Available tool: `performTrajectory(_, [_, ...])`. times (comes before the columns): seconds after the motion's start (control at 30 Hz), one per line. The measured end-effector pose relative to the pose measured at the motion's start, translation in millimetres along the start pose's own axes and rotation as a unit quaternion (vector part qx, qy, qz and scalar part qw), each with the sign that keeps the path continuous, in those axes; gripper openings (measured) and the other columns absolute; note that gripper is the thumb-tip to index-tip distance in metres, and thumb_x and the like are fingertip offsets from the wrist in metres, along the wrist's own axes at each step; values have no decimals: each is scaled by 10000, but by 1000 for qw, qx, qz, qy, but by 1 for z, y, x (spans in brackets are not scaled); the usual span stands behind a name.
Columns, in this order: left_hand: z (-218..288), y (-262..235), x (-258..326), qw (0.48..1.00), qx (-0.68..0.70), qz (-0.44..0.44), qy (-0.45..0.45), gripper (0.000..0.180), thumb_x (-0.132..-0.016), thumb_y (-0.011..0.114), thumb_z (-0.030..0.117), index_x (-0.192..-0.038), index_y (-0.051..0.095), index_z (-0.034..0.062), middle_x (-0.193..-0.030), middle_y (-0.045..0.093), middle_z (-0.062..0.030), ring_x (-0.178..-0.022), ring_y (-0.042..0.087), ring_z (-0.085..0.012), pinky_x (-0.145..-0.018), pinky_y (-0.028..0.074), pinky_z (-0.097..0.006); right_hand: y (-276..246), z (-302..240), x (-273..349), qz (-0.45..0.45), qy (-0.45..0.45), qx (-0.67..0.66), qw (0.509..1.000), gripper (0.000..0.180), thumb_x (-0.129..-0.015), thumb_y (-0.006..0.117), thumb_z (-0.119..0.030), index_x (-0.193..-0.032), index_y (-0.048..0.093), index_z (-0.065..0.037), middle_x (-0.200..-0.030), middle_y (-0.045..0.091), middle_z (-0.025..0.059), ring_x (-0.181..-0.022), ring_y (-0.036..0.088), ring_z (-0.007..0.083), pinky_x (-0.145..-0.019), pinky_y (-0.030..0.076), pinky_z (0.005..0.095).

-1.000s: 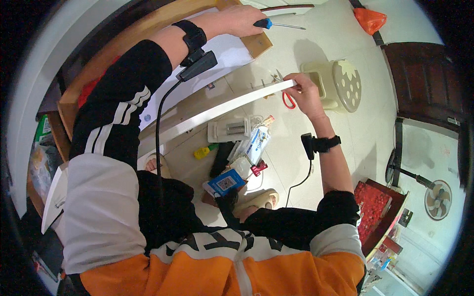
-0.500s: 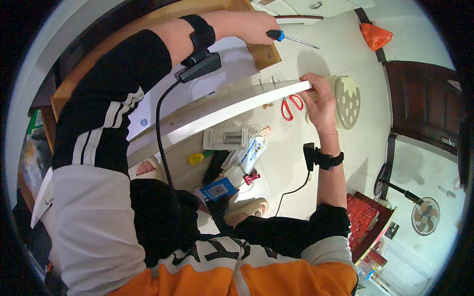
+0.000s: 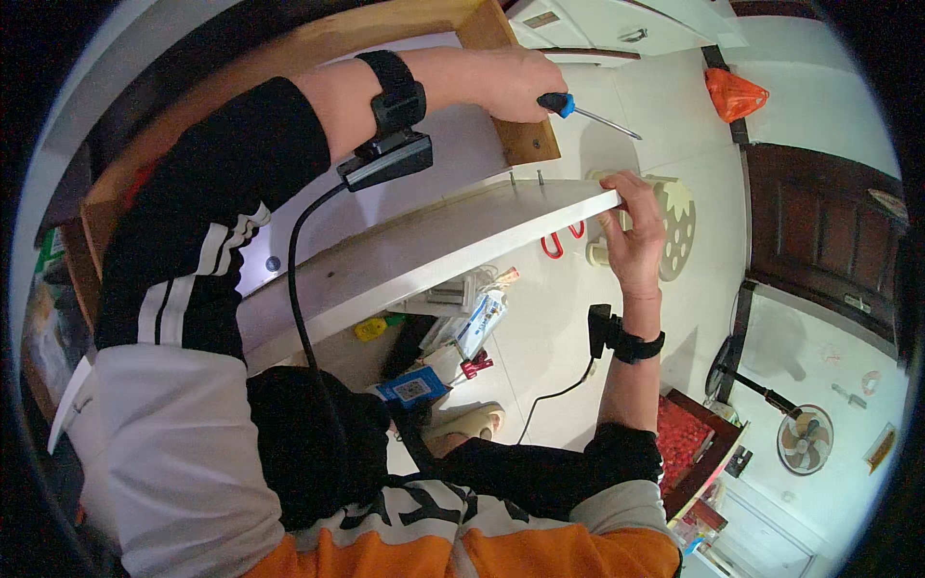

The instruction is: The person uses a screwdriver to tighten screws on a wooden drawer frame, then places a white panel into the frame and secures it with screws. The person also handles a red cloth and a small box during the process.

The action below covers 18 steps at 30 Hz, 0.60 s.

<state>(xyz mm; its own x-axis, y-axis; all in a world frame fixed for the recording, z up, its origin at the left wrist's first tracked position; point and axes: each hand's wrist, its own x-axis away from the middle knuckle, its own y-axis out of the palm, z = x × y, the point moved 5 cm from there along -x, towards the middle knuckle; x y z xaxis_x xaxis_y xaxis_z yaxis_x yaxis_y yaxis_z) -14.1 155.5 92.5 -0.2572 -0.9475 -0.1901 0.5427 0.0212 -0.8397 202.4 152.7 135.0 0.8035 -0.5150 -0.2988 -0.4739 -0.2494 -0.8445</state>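
Observation:
A screwdriver (image 3: 569, 108) with a black and blue handle is in my left hand (image 3: 525, 85), fingers wrapped round it, its metal shaft pointing right and slightly down. My right hand (image 3: 635, 226) grips the right end of a long white panel (image 3: 462, 239), thumb on one side and fingers over the other. From the panel's upper edge stick out two screws (image 3: 527, 179). Beyond the panel lies an open wooden drawer (image 3: 525, 143) with a pale bottom, partly hidden by my left arm.
Red-handled scissors (image 3: 551, 247) lie on the floor behind the panel, beside a pale stool (image 3: 677, 226) with holes. Near my feet are a blue packet (image 3: 414, 386), a yellow item (image 3: 370, 329) and other small things. A fan (image 3: 806, 439) stands at the right.
Both hands appear slightly lower and further right in the view. The panel has tipped, so more of its inner face shows and more of the scissors is covered.

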Motion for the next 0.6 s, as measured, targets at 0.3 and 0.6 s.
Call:
performTrajectory(0.3, [-2,3,3,999,28,6,16,171,-810,621,171,-873,601,13,-809,623,-204,-834,610,-392,-747,477,-485,-11,-6,-4,1,-33,31,999,362,-757,716,14,-1097,602,-42,-1081,615,93,-1001,610,220,-974,472,368])
performTrajectory(0.6, [-2,5,3,1000,14,-1,3,178,-814,616,171,-886,605,8,-825,627,-206,-842,611,-396,-763,481,-485,-7,-9,-12,4,-21,40,999,358,-775,697,32,-1111,603,-48,-1124,607,88,-1028,593,216,-889,504,326])
